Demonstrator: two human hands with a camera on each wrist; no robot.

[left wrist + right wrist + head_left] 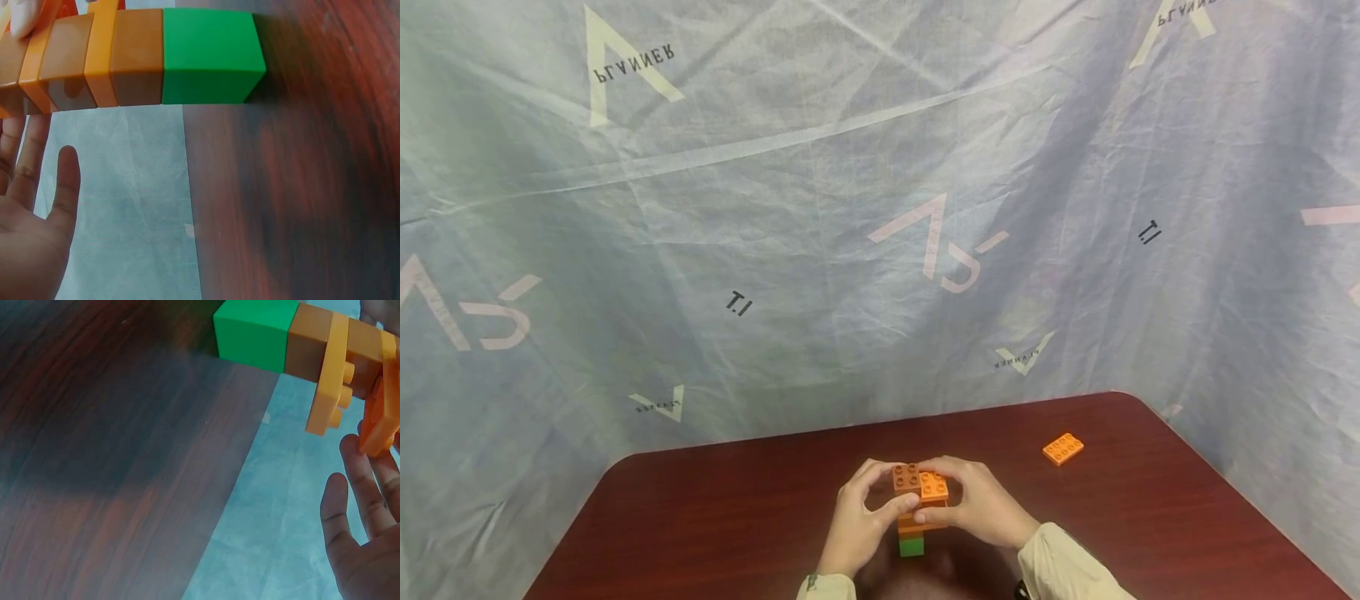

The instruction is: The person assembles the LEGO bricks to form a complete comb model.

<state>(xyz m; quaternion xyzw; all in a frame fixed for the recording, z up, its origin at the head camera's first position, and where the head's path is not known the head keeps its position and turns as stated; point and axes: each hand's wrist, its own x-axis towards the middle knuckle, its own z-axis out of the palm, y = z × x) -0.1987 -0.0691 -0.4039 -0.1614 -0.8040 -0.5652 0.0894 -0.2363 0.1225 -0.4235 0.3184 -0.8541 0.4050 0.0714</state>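
Note:
A tower of toy building bricks stands on the table in front of me. Its bottom is a green brick (912,547); above that, brown bricks and thin orange plates alternate, the plates jutting out to the right. My left hand (859,518) holds the upper tower around the top brown brick (906,477), thumb in front and fingers behind. From the other side my right hand (983,503) grips the jutting upper orange plate (934,486), thumb at the near side, fingers at the far side. In the right wrist view, a lower orange plate (326,394) shows studs on its overhang.
A loose orange plate (1063,448) with several studs lies at the right rear of the dark red wooden table (737,517). Behind and beside the table hangs a grey printed cloth (790,233).

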